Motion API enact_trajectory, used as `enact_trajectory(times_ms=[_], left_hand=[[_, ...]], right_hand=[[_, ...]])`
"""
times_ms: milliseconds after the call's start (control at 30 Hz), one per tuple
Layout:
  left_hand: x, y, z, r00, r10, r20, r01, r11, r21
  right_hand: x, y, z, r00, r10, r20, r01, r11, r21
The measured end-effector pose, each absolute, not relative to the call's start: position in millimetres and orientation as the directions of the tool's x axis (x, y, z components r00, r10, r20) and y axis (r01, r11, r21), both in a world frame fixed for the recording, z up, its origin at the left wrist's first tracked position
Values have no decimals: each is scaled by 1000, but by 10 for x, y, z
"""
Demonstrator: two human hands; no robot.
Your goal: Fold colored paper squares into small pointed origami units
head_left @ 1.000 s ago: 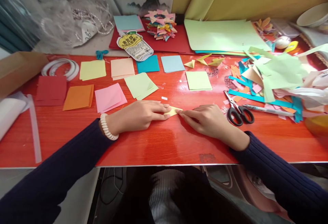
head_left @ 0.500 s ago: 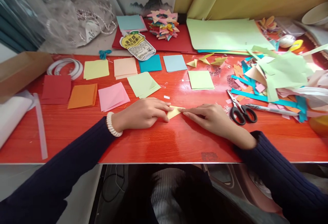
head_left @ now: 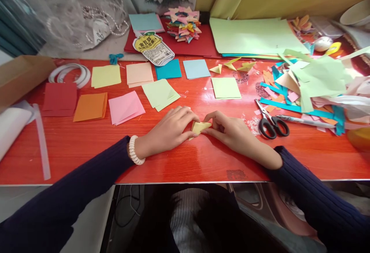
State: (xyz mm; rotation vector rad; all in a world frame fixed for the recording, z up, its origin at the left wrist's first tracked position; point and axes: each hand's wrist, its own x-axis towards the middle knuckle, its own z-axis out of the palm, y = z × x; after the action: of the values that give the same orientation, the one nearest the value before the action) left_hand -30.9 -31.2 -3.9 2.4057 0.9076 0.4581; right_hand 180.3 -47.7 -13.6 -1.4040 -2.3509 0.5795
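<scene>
A small folded piece of yellow paper (head_left: 200, 127) is pinched between my two hands just over the red table (head_left: 173, 160). My left hand (head_left: 170, 127) grips its left end between thumb and fingers. At its right end, the thumb and index finger of my right hand (head_left: 231, 129) hold the paper from the other side. Beyond my hands lie several folded yellow paper pieces (head_left: 230, 64) and a stack of pale green paper squares (head_left: 226, 88). Another pale green stack (head_left: 160, 94) is behind my left hand.
Black-handled scissors (head_left: 271, 122) and a pen (head_left: 306, 121) lie right of my right hand, beside a heap of paper scraps (head_left: 320, 79). Pink squares (head_left: 126, 107), orange squares (head_left: 90, 106) and red squares (head_left: 60, 98) sit at left. A paper star stack (head_left: 184, 25) stands at the back.
The yellow paper was pressed flat on the table; now it is lifted slightly and tilted between both hands. My fingers have curled from lying flat into pinching its ends.
</scene>
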Motion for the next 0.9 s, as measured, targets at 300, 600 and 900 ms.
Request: enact_trajectory(times_ms=[300, 600, 900], left_hand=[[-286, -319, -50, 685, 712, 155, 485, -604, 632], [-265, -345, -116, 728, 644, 233, 504, -734, 455], [-335, -293, -92, 764, 585, 272, 387, -753, 533]], right_hand=[[1744, -483, -140, -466, 872, 150, 681, 462, -568], [1724, -504, -165, -481, 858, 180, 715, 503, -485], [1757, -491, -229, -565, 783, 260, 651, 616, -443]])
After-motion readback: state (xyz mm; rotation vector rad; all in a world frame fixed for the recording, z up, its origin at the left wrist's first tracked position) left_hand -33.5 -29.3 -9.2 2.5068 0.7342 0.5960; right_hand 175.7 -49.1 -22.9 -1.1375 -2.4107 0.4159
